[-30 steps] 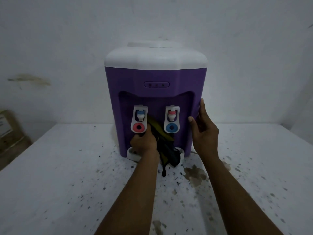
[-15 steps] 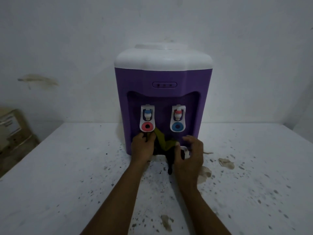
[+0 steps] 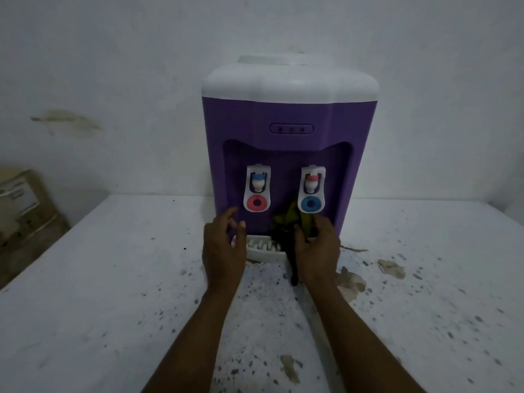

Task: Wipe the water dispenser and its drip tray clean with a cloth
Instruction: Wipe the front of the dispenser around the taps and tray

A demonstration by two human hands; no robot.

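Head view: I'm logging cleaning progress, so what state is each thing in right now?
Table: speckled with dark spots, stained.
Water dispenser: upright on the table, white top on.
Drip tray: seated at the dispenser's base, left half bare.
Cloth: bunched on the tray's right half, one end hanging over its front.
Left hand: open, holding nothing, by the tray's left end.
Right hand: grips the cloth.

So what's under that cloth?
The cloth, held by the right hand, lies over the white drip tray. The tray's left slats show; its right part is hidden beneath cloth and hand.
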